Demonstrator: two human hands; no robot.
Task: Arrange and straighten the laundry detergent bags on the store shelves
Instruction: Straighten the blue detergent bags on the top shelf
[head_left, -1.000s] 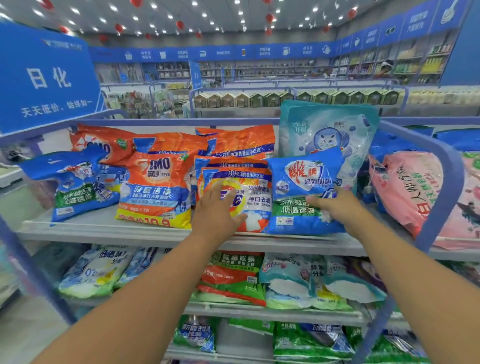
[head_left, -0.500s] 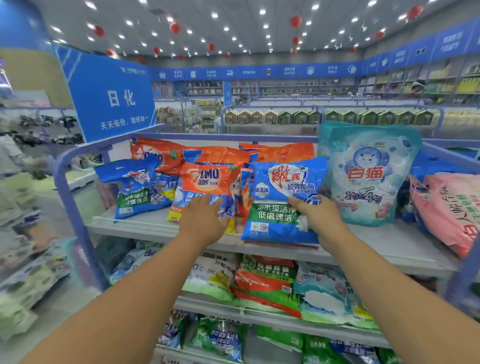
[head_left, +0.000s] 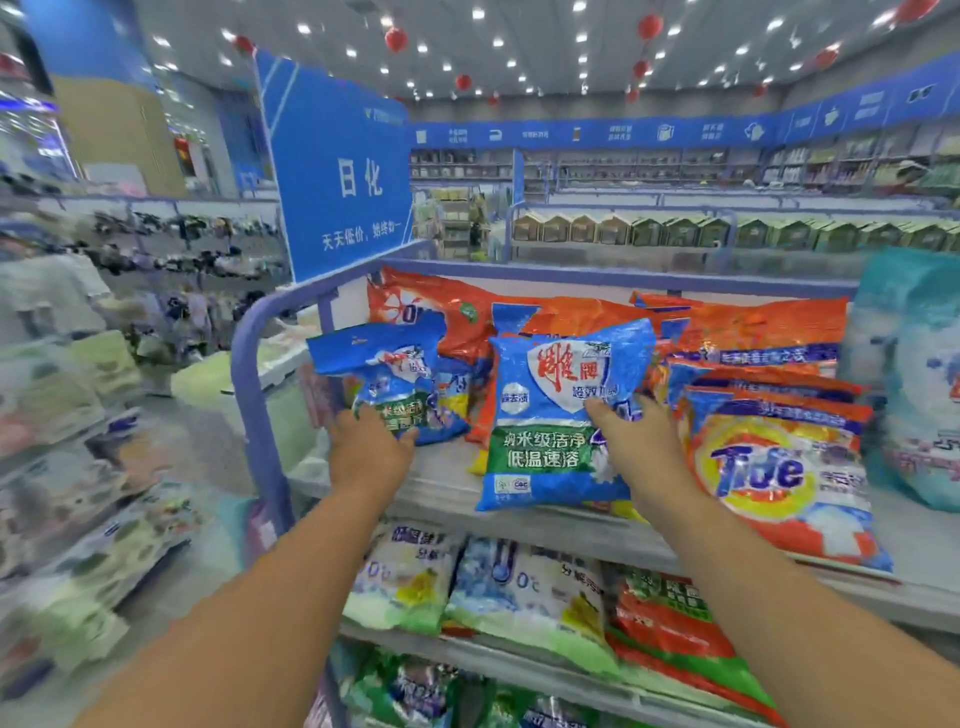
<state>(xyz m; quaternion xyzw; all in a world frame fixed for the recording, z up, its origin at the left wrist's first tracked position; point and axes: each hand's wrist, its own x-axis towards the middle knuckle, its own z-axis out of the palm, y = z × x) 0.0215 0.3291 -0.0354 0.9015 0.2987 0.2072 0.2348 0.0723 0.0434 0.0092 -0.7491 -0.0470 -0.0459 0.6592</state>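
Bare shelf (head_left: 447, 480) lies between the two blue bags; orange bags (head_left: 582, 317) seemingly crowd behind.

A blue-and-green detergent bag (head_left: 558, 421) stands upright at the top shelf's (head_left: 441, 483) front edge, a smaller crumpled blue bag (head_left: 387, 384) leaning at its 9 o'clock, an orange Tide bag (head_left: 779, 467) reclining at its 3 o'clock, orange bags (head_left: 571, 317) behind.

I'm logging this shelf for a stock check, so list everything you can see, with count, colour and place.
blue and green bags: two, top shelf, left and centre
orange bags: several, overlapping behind
Tide bag: one, orange and yellow, top shelf right
pale blue bag: one, far right
lower-shelf bags: several, white, green, red
blue sign: one, above shelf's left end
left hand: holds left blue bag
right hand: holds centre blue bag
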